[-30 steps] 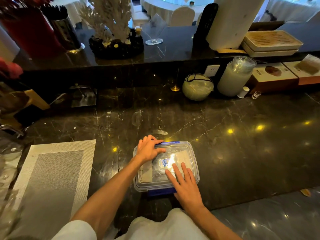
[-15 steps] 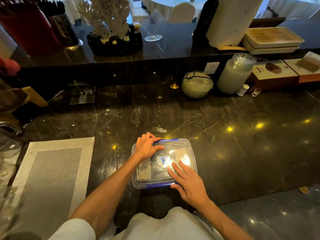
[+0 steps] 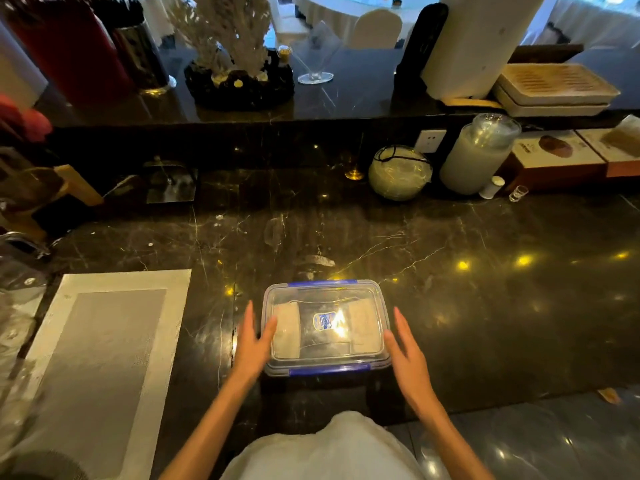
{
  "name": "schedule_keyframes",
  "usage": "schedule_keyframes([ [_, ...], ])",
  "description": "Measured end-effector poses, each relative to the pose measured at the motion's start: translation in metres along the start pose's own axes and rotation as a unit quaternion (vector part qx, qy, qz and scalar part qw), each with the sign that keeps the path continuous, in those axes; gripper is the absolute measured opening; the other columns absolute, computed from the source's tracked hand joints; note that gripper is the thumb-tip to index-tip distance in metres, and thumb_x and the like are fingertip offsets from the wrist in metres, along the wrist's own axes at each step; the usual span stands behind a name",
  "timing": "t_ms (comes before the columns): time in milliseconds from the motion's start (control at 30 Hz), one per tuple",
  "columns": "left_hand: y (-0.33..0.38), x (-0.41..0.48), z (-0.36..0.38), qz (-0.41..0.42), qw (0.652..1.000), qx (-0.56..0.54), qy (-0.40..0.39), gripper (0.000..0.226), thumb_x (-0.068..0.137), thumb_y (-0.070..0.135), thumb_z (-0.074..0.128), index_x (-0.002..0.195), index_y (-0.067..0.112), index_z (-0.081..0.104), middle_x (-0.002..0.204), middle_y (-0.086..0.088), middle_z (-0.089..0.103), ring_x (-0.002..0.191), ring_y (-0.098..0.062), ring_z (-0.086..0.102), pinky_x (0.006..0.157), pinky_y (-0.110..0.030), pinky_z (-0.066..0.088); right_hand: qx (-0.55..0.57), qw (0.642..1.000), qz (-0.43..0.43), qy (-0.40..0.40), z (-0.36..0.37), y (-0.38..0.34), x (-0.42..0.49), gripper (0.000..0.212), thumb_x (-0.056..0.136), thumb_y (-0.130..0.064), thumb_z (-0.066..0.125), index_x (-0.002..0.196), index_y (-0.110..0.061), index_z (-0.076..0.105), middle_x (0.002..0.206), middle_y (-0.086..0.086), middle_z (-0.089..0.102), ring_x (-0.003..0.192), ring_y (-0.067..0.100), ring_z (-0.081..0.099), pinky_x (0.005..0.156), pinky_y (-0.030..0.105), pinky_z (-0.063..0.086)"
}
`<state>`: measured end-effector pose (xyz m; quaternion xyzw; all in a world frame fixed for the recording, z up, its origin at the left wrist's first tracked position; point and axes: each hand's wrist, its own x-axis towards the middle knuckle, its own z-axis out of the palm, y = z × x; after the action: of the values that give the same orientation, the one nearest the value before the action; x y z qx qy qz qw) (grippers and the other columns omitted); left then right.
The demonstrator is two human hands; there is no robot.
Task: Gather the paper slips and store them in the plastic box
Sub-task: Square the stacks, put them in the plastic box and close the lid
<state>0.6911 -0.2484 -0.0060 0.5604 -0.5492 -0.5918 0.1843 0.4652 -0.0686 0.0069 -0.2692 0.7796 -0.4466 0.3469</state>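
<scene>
Your hands have left the lid since the earlier frame: both then lay on top of the plastic box point(image 3: 325, 327); they now flank its short sides. The box has also turned to sit square to the near edge of the worktop point(image 3: 485, 306), close to that edge and about midway along it.

Your left hand point(image 3: 254, 344) has its fingers point(image 3: 250, 317) extended and loosely spread, thumb touching the box's left rim. Your right hand point(image 3: 407, 355) is likewise flat and extended, thumb at the right rim. Neither hand grips anything.

The lid is seated, blue clips at the far and near sides. Paper slips point(image 3: 286, 329) show inside through the clear lid. A woven placemat point(image 3: 104, 358) lies towards the worktop's left end.
</scene>
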Motion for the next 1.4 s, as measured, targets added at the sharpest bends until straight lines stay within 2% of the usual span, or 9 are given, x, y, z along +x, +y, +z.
schedule_keyframes([
  [133,-0.013,-0.032,-0.012,-0.047,0.992,-0.060,-0.097,0.063,0.095,0.035,0.052,0.151,0.029,0.024,0.151,-0.006,0.041,0.129,-0.019,0.049,0.094,-0.030,0.049,0.082,0.995,0.059,-0.010,0.013,-0.001,0.003,0.058,0.100,-0.026,0.050,0.153,-0.028,0.026,0.156,0.004,0.040,0.139,0.019,0.041,0.114,0.042,0.037],
  [267,-0.011,-0.031,-0.018,-0.029,0.996,-0.045,-0.072,0.058,0.097,0.020,0.054,0.149,0.024,0.030,0.144,-0.007,0.049,0.119,-0.015,0.053,0.086,-0.022,0.051,0.065,0.996,0.061,-0.004,0.031,-0.007,0.005,0.063,0.099,-0.022,0.052,0.154,-0.026,0.022,0.154,0.007,0.041,0.137,0.029,0.046,0.110,0.051,0.042],
  [467,-0.011,-0.025,-0.024,-0.016,0.999,-0.022,-0.041,0.059,0.098,0.021,0.053,0.150,0.024,0.027,0.147,-0.007,0.044,0.124,-0.014,0.049,0.091,-0.025,0.048,0.056,0.997,0.055,-0.013,0.044,-0.015,0.009,0.064,0.099,-0.025,0.052,0.154,-0.030,0.020,0.154,0.005,0.040,0.136,0.025,0.046,0.101,0.035,0.045],
  [633,-0.014,-0.034,-0.013,0.032,0.999,0.025,-0.034,0.063,0.101,0.029,0.043,0.154,0.030,0.009,0.159,-0.002,0.025,0.145,-0.022,0.029,0.114,-0.050,0.035,0.006,0.996,0.060,-0.058,0.035,-0.013,0.011,0.068,0.100,-0.035,0.047,0.156,-0.033,0.009,0.158,0.004,0.035,0.138,0.024,0.044,0.108,0.042,0.042],
  [733,-0.015,-0.040,-0.008,0.073,0.984,0.163,0.013,0.066,0.102,0.033,0.039,0.154,0.034,-0.002,0.165,0.004,0.000,0.151,-0.020,0.003,0.121,-0.052,0.016,-0.110,0.992,0.036,-0.055,0.036,-0.019,0.010,0.070,0.100,-0.042,0.044,0.156,-0.034,0.002,0.165,0.002,0.014,0.148,0.025,0.026,0.116,0.048,0.033],
  [800,-0.016,-0.043,-0.008,0.118,0.945,0.302,0.037,0.065,0.103,0.036,0.033,0.152,0.035,-0.008,0.163,0.005,-0.014,0.150,-0.018,-0.014,0.122,-0.052,-0.002,-0.215,0.976,-0.028,-0.038,0.042,-0.024,0.003,0.069,0.100,-0.046,0.040,0.156,-0.037,-0.001,0.166,-0.003,-0.003,0.153,0.023,0.001,0.121,0.047,0.020],
  [900,-0.012,-0.051,-0.005,0.158,0.883,0.441,0.014,0.062,0.102,0.043,0.025,0.150,0.037,-0.013,0.159,0.005,-0.027,0.145,-0.021,-0.030,0.115,-0.051,-0.022,-0.299,0.948,-0.096,-0.051,0.050,-0.027,-0.012,0.066,0.100,-0.048,0.038,0.155,-0.040,0.002,0.166,-0.003,-0.008,0.152,0.018,-0.012,0.124,0.042,0.011],
  [1167,-0.025,-0.045,0.011,0.171,0.818,0.546,-0.057,0.070,0.090,0.066,0.008,0.148,0.039,-0.021,0.158,-0.001,-0.032,0.139,-0.021,-0.042,0.112,-0.051,-0.025,-0.472,0.866,-0.112,-0.125,0.055,-0.020,-0.014,0.066,0.098,-0.061,0.021,0.150,-0.041,-0.015,0.161,0.001,-0.025,0.147,0.026,-0.030,0.121,0.041,-0.012],
  [1400,-0.032,-0.035,0.021,0.179,0.813,0.553,-0.036,0.078,0.093,0.066,0.027,0.155,0.027,0.001,0.164,-0.011,-0.004,0.149,-0.033,-0.013,0.116,-0.053,-0.009,-0.491,0.850,-0.127,-0.144,0.046,-0.019,0.006,0.064,0.095,-0.064,0.009,0.149,-0.044,-0.019,0.160,-0.001,-0.029,0.146,0.025,-0.031,0.124,0.042,-0.009],
])
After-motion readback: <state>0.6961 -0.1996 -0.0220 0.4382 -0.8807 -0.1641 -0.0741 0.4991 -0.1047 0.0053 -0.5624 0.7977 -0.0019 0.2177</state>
